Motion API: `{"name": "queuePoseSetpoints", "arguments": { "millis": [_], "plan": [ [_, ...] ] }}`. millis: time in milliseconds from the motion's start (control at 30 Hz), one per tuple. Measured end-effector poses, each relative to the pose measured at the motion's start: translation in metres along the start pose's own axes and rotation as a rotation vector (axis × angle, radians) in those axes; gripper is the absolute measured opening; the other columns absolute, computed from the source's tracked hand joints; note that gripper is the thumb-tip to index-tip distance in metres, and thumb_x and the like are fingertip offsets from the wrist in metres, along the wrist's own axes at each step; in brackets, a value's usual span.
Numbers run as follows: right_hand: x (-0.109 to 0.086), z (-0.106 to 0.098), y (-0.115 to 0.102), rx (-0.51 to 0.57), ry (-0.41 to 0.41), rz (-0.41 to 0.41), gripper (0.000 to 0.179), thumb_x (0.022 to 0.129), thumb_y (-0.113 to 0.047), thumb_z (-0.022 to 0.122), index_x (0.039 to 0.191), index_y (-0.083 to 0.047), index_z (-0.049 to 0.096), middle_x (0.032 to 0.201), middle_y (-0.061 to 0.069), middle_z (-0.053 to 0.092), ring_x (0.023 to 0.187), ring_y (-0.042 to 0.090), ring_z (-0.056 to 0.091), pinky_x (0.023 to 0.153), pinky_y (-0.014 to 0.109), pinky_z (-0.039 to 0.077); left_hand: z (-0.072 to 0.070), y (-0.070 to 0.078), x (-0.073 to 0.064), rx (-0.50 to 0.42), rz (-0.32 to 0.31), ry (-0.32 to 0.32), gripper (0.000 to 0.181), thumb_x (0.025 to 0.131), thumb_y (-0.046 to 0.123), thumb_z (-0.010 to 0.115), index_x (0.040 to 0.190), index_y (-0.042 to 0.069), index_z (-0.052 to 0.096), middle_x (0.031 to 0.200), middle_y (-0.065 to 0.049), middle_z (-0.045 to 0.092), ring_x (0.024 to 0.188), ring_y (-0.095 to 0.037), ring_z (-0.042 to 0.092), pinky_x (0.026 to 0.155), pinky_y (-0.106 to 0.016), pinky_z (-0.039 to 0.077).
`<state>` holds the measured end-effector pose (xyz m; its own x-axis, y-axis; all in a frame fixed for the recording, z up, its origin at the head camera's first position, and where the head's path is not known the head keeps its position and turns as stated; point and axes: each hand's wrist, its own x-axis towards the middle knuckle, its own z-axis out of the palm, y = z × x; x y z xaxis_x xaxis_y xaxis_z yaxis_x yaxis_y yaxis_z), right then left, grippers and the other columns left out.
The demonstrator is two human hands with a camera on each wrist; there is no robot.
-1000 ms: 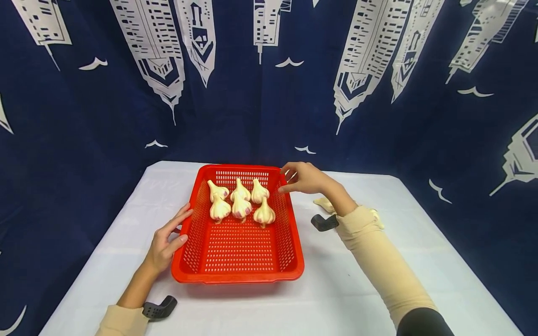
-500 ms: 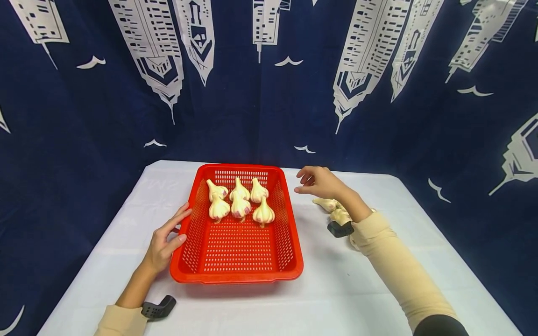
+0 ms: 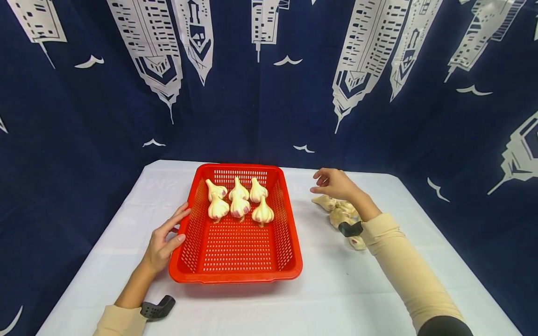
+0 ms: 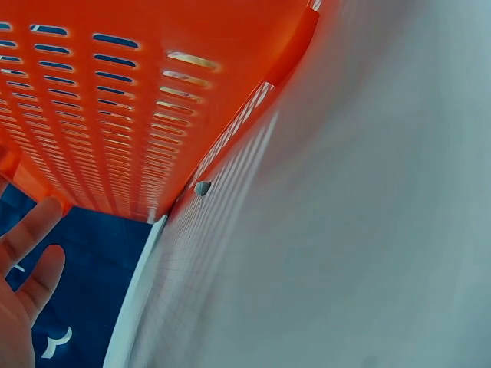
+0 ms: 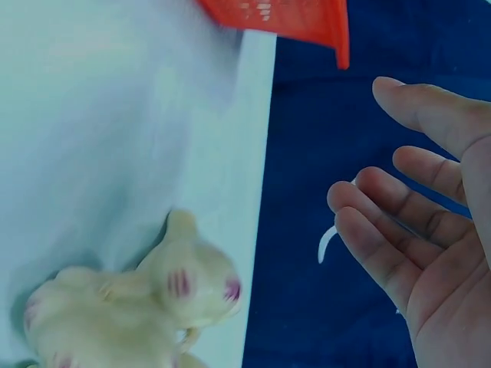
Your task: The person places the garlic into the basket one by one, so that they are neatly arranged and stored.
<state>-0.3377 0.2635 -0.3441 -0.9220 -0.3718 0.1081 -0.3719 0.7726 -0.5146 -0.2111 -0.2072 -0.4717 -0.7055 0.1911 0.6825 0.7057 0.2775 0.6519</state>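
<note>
The red perforated basket (image 3: pixel 239 252) sits on the white table, with several garlic bulbs (image 3: pixel 239 205) set in two rows in its far half. My left hand (image 3: pixel 161 245) touches the basket's left rim with fingers and thumb spread; in the left wrist view its extended fingers (image 4: pixel 38 222) reach up to the basket wall. Right of the basket, my right hand (image 3: pixel 336 184) hangs in the air with relaxed fingers and holds nothing. Below it lies a pile of garlic bulbs (image 3: pixel 338 217), partly hidden by the right wrist; the right wrist view shows some of these bulbs (image 5: pixel 196 280) too.
A white cloth covers the table (image 3: pixel 336 298). Behind it hangs a dark blue curtain (image 3: pixel 252 116) with white building prints. Each wrist wears a black camera mount, such as the left mount (image 3: pixel 158 308).
My right hand has left the basket's right rim and moved right, over the garlic pile, uncovering more bulbs. My left hand stays at the left rim.
</note>
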Motion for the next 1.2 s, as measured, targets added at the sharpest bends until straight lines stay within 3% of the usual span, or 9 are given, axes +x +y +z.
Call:
{"name": "queuePoseSetpoints", "arguments": {
  "millis": [267,533,767,1033,1200],
  "plan": [
    [0.000,0.003,0.020,-0.002,0.024,0.017,0.038,0.080,-0.012,0.080,0.108,0.007,0.063,0.089,0.015,0.066,0.079,0.025,0.063,0.064,0.031,0.053,0.000,-0.001,-0.001,0.005,-0.003,-0.002,0.056,0.082,0.001,0.051,0.137,-0.006,0.053,0.150,-0.023,0.042,0.116,-0.005,0.054,0.080,-0.024,0.042],
    [0.001,0.009,0.035,-0.056,0.038,0.029,0.038,0.079,-0.012,0.081,0.107,0.007,0.063,0.093,0.020,0.066,0.085,0.028,0.064,0.082,0.043,0.051,-0.001,-0.001,0.000,0.007,-0.007,-0.003,0.056,0.082,0.001,0.051,0.137,-0.006,0.053,0.150,-0.023,0.042,0.114,-0.005,0.054,0.080,-0.023,0.042],
    [0.001,0.012,0.044,-0.124,0.007,0.053,0.038,0.079,-0.012,0.079,0.108,0.007,0.063,0.093,0.016,0.062,0.087,0.030,0.059,0.083,0.046,0.048,-0.002,-0.002,-0.001,0.022,-0.019,-0.004,0.057,0.082,0.002,0.051,0.138,-0.005,0.053,0.150,-0.022,0.041,0.116,-0.004,0.053,0.080,-0.023,0.042],
    [-0.001,0.014,0.048,-0.197,-0.043,0.095,0.044,0.079,-0.011,0.079,0.115,0.007,0.061,0.110,0.029,0.061,0.100,0.039,0.058,0.090,0.052,0.045,-0.002,-0.001,0.000,0.017,-0.016,-0.004,0.056,0.081,0.002,0.051,0.137,-0.006,0.053,0.149,-0.025,0.042,0.113,-0.005,0.054,0.079,-0.025,0.043],
    [-0.003,0.016,0.049,-0.228,-0.051,0.087,0.046,0.078,-0.009,0.080,0.116,0.009,0.061,0.110,0.030,0.062,0.100,0.040,0.058,0.091,0.053,0.045,-0.001,0.000,0.000,0.014,-0.008,0.000,0.056,0.082,0.001,0.051,0.137,-0.006,0.053,0.149,-0.025,0.042,0.112,-0.005,0.055,0.079,-0.025,0.044]
  ]
}}
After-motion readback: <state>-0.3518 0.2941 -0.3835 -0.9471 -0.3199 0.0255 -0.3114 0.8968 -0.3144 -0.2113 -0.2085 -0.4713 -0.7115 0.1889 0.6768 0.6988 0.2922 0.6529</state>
